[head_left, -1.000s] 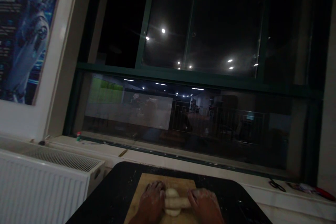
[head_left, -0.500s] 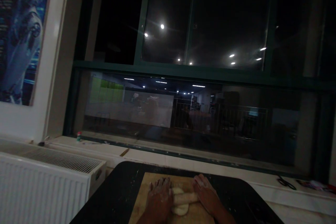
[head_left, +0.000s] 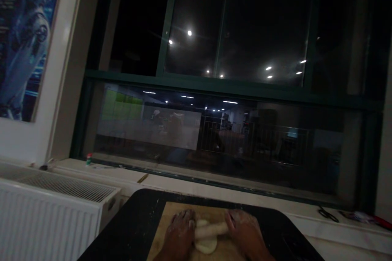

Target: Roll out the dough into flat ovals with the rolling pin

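Right now your left hand (head_left: 179, 234) and your right hand (head_left: 245, 234) lie flat and open, palms down, on the two ends of a rolling pin (head_left: 211, 230), pressing it rather than gripping it. Under the pin sits a small pale piece of dough (head_left: 206, 246), which rests on a wooden board (head_left: 162, 232) at the near middle of the dark, flour-dusted bench (head_left: 137, 228). Beyond the bench runs a pale windowsill (head_left: 190, 183) below the dark window (head_left: 232, 89), with a white radiator (head_left: 49, 212) to your left and scissors (head_left: 328, 214) on the sill to your right.
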A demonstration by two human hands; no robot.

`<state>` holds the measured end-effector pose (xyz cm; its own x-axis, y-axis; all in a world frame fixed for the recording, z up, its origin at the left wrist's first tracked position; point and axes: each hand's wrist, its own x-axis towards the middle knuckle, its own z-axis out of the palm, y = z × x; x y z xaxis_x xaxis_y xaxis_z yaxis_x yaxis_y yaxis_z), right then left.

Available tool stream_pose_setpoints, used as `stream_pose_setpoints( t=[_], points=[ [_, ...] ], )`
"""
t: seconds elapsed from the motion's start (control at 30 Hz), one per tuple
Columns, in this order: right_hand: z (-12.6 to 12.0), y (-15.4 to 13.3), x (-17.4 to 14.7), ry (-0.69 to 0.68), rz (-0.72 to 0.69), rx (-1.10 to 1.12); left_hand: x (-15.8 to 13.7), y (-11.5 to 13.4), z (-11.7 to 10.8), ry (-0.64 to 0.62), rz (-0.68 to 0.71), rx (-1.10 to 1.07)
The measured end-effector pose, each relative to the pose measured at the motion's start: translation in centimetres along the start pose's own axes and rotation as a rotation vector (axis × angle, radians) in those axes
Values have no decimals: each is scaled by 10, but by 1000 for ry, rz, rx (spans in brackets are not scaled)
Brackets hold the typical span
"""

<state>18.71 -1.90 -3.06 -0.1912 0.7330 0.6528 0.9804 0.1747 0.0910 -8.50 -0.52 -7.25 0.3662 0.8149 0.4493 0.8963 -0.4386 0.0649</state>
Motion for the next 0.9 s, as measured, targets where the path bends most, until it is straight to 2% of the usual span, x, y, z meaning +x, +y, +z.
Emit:
stream_pose_setpoints(
  t=[0.1, 0.2, 0.37, 0.53, 0.67, 0.77, 0.83, 0.9],
  points=[
    [-7, -8, 41, -121, 12, -7, 5, -2, -6, -37, -30, 32],
    [7, -11, 55, -179, -14, -11, 8, 1, -18, -103, -50, 25],
    [49, 1, 20, -213, -104, 0, 17, 10, -28, -151, -69, 3],
    [76, 32, -17, -25, -248, 25, 19, 15, -29, -135, -28, -20],
    [72, 48, -45, 153, -326, -20, 9, 10, -11, -33, 30, -34],
    [61, 51, -60, 215, -388, -63, 0, 1, 11, 30, 103, -6],
    [49, 43, -58, 216, -354, -79, -3, -6, 23, 52, 149, 16],
    [33, 29, -44, 136, -207, -61, -2, -13, 30, 85, 168, 30]
  ],
)
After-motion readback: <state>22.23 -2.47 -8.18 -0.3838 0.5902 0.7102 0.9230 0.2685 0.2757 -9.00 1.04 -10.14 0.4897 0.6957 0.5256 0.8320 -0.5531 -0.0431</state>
